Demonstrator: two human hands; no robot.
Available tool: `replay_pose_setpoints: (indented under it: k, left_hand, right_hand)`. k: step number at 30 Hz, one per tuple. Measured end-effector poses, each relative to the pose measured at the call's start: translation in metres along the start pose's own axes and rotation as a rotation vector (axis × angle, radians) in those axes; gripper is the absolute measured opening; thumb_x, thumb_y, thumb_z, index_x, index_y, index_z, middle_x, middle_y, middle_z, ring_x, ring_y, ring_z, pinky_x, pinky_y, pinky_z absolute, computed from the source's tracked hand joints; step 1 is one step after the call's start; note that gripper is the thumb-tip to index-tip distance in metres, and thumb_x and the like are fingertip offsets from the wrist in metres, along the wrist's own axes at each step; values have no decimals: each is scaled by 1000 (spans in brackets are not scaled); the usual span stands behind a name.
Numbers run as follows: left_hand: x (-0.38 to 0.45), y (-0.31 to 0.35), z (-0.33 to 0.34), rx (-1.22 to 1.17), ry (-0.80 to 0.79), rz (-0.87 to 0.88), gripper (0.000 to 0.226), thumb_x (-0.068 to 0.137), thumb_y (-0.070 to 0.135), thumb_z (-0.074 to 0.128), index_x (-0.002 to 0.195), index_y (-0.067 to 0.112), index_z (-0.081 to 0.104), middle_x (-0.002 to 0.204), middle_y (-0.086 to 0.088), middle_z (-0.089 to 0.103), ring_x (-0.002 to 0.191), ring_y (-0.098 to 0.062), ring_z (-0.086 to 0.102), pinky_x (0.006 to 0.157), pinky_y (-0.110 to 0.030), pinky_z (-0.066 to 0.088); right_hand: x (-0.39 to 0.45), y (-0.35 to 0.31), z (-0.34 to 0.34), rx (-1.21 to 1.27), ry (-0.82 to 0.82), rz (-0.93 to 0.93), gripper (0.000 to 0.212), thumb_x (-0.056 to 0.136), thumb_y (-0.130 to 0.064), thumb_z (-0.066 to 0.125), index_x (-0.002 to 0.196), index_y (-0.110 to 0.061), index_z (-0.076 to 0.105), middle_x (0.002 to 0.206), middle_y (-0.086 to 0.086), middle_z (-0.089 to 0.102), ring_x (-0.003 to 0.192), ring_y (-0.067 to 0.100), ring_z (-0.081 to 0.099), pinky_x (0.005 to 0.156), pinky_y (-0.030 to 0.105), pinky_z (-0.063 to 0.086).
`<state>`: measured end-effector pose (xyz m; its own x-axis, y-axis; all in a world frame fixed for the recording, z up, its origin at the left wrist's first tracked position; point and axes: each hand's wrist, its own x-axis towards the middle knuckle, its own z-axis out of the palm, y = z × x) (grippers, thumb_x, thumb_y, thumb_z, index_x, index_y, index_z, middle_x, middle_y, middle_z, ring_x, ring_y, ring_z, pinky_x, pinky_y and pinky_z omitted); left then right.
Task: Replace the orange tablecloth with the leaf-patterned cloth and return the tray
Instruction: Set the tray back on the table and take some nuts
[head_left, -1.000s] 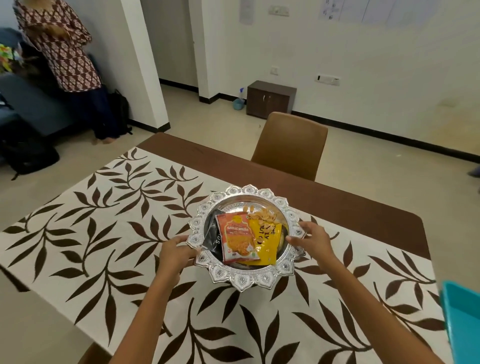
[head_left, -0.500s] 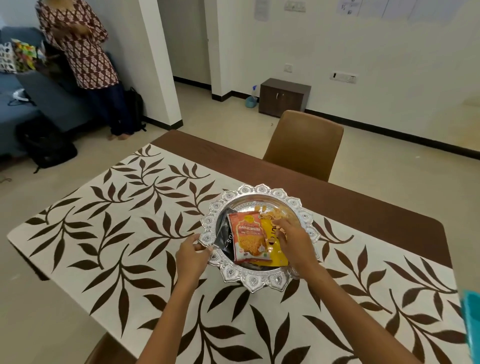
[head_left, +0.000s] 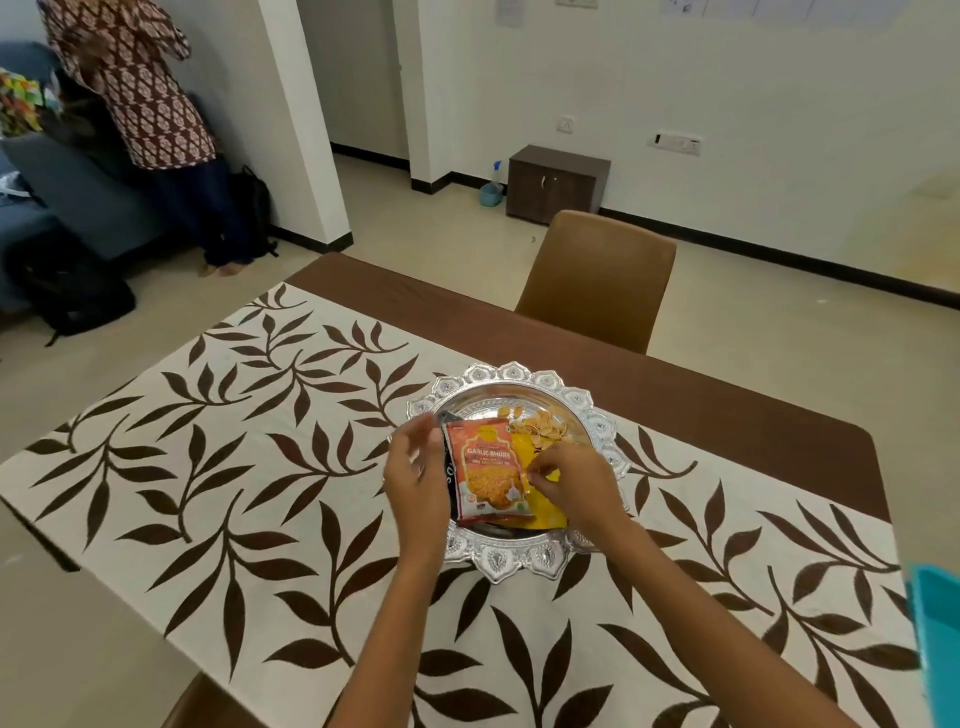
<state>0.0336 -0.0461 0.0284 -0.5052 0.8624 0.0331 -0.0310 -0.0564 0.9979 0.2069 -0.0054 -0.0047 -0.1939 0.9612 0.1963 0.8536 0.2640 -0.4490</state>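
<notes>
head view:
left hand (head_left: 415, 480): over the left side of the tray, fingers spread and loosely curved, blurred; beside the black packet's edge, contact can't be told; nothing visibly gripped, reads as released.
right hand (head_left: 569, 486): over the right side of the tray, fingers bent down, pinching the yellow packet (head_left: 540, 506) near its upper part.
forearms: both enter from the bottom edge, angled inward toward the tray.
tray (head_left: 511, 558): silver, scalloped embossed rim, sits flat on the cloth near its far edge, centre-right.
tray contents: orange snack packet (head_left: 488, 475) on top, overlapping the yellow packet on its right and a black packet (head_left: 451, 478) on its left; loose pale chips (head_left: 535, 427) at the back of the tray.
leaf-patterned cloth (head_left: 234, 467): cream with brown leaves, spread flat over most of the table, hangs over the left edge.
table (head_left: 727, 415): dark brown wood, bare strip along the far side.
chair (head_left: 597, 278): tan, pushed to the far side of the table.
room: white walls, beige floor, small dark cabinet (head_left: 556, 182) against the wall, spray bottle (head_left: 491, 187) just beside it.
far left: a person (head_left: 150, 104) in a patterned top stands by a blue sofa (head_left: 62, 192); black bag (head_left: 67, 296) on the floor.
right edge: teal object (head_left: 940, 639), cut off, can't identify.
</notes>
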Motion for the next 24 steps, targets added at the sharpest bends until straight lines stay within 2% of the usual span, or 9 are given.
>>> replay_pose_setpoints:
  k: [2, 5, 8, 11, 13, 16, 19, 22, 24]
  left_hand:
    - [-3, 4, 16, -352, -63, -271, 22, 97, 19, 48, 118, 16, 56, 113, -1, 65, 105, -14, 62, 74, -20, 51]
    - [-4, -2, 35, -635, -82, -483, 26, 100, 22, 42, 120, 12, 56, 117, -10, 63, 111, -22, 60, 85, -27, 49]
    - [-4, -2, 50, -882, -130, -706, 31, 101, 26, 36, 114, 7, 58, 108, -13, 65, 105, -23, 61, 86, -31, 52]
    - [1, -1, 56, -1023, -98, -812, 25, 99, 16, 42, 99, 0, 61, 94, -17, 65, 89, -23, 64, 81, -31, 54]
    - [4, -1, 53, -1014, -89, -797, 23, 97, 14, 44, 96, -2, 62, 97, -18, 64, 93, -25, 63, 84, -32, 53]
    - [6, -1, 47, -993, -124, -763, 31, 98, 19, 40, 107, -4, 58, 111, -22, 62, 111, -31, 59, 95, -39, 48]
    - [9, -3, 42, -964, -94, -732, 36, 100, 22, 38, 112, -5, 58, 115, -23, 63, 108, -31, 62, 91, -39, 51]
    - [12, -5, 37, -956, -88, -703, 37, 101, 22, 35, 116, -5, 57, 117, -23, 62, 110, -31, 62, 93, -39, 50]
    - [12, -5, 34, -967, -100, -706, 38, 101, 22, 35, 114, -5, 57, 118, -24, 62, 111, -31, 61, 95, -41, 48]
  right_hand:
    - [3, -6, -8, 194, 88, 46, 8, 79, -21, 74, 85, -17, 76, 81, -3, 72, 72, 9, 64, 65, 29, 52]
    - [5, -20, -24, 438, 105, 18, 10, 74, -13, 78, 83, -15, 77, 77, -4, 73, 69, 6, 66, 65, 33, 57]
    - [8, -27, -38, 439, 91, -91, 11, 76, -17, 76, 86, -21, 76, 81, -8, 73, 72, 9, 68, 65, 33, 57]
    - [18, -19, -45, 402, 293, -109, 11, 77, -14, 75, 86, -20, 75, 81, -11, 72, 69, 4, 65, 61, 28, 55]
    - [32, -7, -44, 384, 323, -40, 11, 78, -10, 74, 86, -18, 74, 83, -10, 70, 70, 5, 64, 62, 29, 55]
    - [58, 13, -29, 174, 32, -20, 23, 83, -11, 68, 103, -21, 71, 109, -4, 68, 99, 14, 62, 84, 34, 51]
    - [79, 18, -8, -39, -270, -98, 47, 87, -15, 61, 132, -23, 51, 142, -2, 45, 128, 16, 44, 99, 35, 43]
    - [92, 17, 6, -121, -416, -163, 58, 88, -8, 54, 143, -18, 36, 154, 0, 25, 139, 20, 27, 107, 39, 36]
    - [92, 16, 9, -163, -456, -194, 53, 90, -6, 51, 140, -16, 41, 154, 1, 26, 139, 22, 26, 107, 41, 35]
